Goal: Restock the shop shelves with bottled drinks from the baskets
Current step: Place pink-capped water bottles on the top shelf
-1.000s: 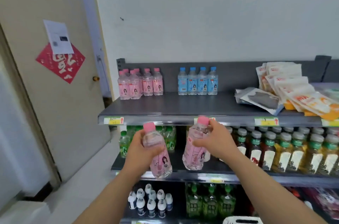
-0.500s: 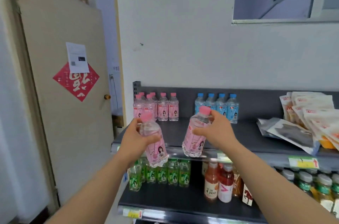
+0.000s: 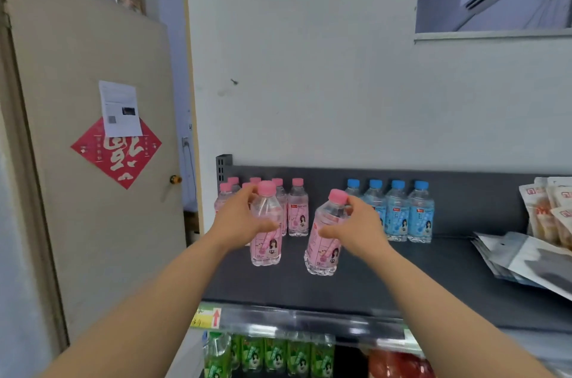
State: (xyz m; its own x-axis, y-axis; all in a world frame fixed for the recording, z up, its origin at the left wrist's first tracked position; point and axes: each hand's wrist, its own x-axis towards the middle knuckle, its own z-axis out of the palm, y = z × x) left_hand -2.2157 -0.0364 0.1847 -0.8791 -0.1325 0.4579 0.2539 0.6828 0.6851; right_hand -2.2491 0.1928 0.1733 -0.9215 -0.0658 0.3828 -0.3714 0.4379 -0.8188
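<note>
My left hand (image 3: pixel 240 219) grips a pink-capped, pink-labelled bottle (image 3: pixel 266 241) upright over the top shelf (image 3: pixel 356 288). My right hand (image 3: pixel 359 229) grips a second pink bottle (image 3: pixel 325 247), slightly tilted, to the right of the first. Both bottle bases are at or just above the dark shelf surface. Behind my left hand stands a group of matching pink bottles (image 3: pixel 297 210) against the shelf's back panel. No basket is in view.
Several blue-capped bottles (image 3: pixel 397 213) stand at the back, right of my right hand. Flat packets (image 3: pixel 538 260) lie at the shelf's right end. Green bottles (image 3: pixel 272 356) fill the shelf below. A beige door (image 3: pixel 93 161) is to the left.
Both hands have carried their pink bottles up and forward, from in front of the shelf edge to over the top shelf surface. The view has tilted upward.
</note>
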